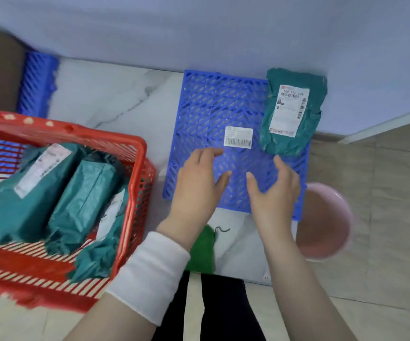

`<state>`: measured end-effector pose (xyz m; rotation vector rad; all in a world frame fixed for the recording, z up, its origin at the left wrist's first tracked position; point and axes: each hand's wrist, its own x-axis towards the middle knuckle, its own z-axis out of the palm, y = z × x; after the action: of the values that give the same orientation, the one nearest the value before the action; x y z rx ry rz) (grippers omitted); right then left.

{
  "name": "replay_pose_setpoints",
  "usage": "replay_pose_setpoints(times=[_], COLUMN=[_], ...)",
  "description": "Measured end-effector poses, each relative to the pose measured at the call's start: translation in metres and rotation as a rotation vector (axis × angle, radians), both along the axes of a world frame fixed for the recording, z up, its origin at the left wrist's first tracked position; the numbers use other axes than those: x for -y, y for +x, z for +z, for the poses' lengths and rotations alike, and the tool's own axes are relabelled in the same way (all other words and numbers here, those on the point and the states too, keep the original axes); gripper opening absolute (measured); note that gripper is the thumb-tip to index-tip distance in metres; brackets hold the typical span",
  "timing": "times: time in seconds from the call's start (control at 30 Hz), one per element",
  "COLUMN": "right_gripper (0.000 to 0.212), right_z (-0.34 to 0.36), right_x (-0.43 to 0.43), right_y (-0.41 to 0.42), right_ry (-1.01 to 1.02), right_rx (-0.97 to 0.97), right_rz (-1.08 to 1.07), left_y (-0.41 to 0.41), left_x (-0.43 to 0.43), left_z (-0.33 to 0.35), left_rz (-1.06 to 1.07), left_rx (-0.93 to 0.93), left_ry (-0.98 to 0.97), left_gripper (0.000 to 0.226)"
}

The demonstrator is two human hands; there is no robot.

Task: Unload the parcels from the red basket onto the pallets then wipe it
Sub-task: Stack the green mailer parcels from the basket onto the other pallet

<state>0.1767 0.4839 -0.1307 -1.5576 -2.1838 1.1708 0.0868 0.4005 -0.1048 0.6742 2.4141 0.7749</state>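
A single wide-angle camera worn on the person's head looked forward and steeply down at the floor, close above the left hand [196, 185] and right hand [274, 195]. The red basket [76, 130] filled the near left, the blue pallet [206, 107] sat centre, the wall [199, 28] ran along the far edge, and the person's legs [223, 313] showed at the nearest edge.

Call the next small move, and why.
Probably reach the left hand into the red plastic basket for another teal plastic-wrapped parcel: it and the right hand hover empty over the blue lattice pallet, which holds one parcel; several sit in the basket.
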Motion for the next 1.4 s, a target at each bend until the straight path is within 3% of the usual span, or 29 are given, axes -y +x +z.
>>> replay_pose_setpoints(times=[0.23,0.37,0.57,0.8,0.97,1.1,1.2,1.3,1.4], right_gripper=[0.061,0.061,0.061,0.060,0.063,0.070,0.079,0.068,0.052], right_z=[0.070,0.085,0.087,0.068,0.040,0.024,0.008,-0.008,-0.018], right_x=[0.099,0.174,0.271,0.310,0.329,0.352,0.369,0.381,0.391], right_y=[-0.030,-0.067,-0.114,-0.122,-0.153,-0.179,-0.203,-0.220,-0.231], right_ry=[0.193,0.225,0.040,-0.265,-0.499,-0.628,-0.694,-0.671,-0.637], right_rx=[0.021,0.040,0.059,0.099,0.092,0.165,0.224,0.225,0.210], right_rz=[0.222,0.291,0.327,0.288,0.185,0.145,0.076,-0.006,-0.095], left_y=[-0.027,-0.054,-0.102,-0.134,-0.162,-0.191,-0.211,-0.224,-0.232], left_x=[0.116,0.185,0.272,0.319,0.341,0.360,0.369,0.375,0.378], left_z=[0.073,0.085,0.082,0.066,0.035,0.012,-0.014,-0.039,-0.052], left_rz=[-0.072,-0.061,-0.048,0.019,0.199,0.256,0.314,0.295,0.266], left_rx=[-0.285,-0.310,-0.302,-0.203,0.026,0.106,0.306,0.457,0.471], left_ry=[-0.136,-0.157,-0.226,-0.316,-0.333,-0.305,-0.301,-0.322,-0.331], left_gripper=[0.041,0.039,0.042,0.043,0.048,0.050,0.055,0.058,0.058])
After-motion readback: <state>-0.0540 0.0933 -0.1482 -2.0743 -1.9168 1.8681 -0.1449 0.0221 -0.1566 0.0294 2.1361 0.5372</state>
